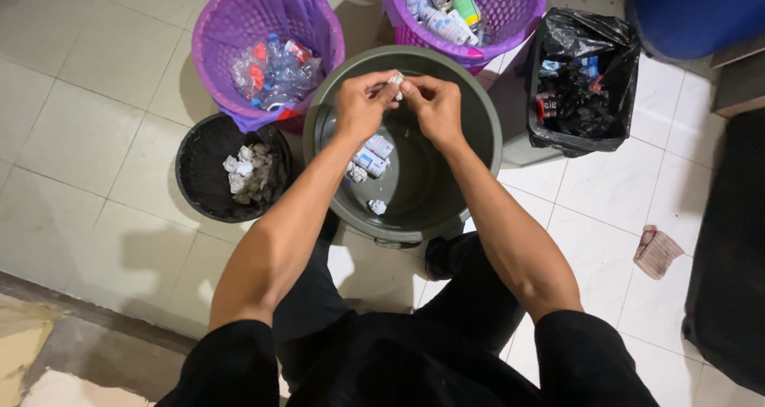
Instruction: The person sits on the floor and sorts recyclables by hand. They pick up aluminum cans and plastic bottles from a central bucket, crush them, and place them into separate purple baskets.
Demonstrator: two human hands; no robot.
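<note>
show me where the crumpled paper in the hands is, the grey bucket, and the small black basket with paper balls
crumpled paper point(395, 79), head view, on the white wad pinched between both hands.
grey bucket point(484, 128), head view, on its right rim.
black basket point(190, 162), head view, on its left inner wall.

Head-worn camera looks steeply down, close over grey bucket point(470, 148).
</note>
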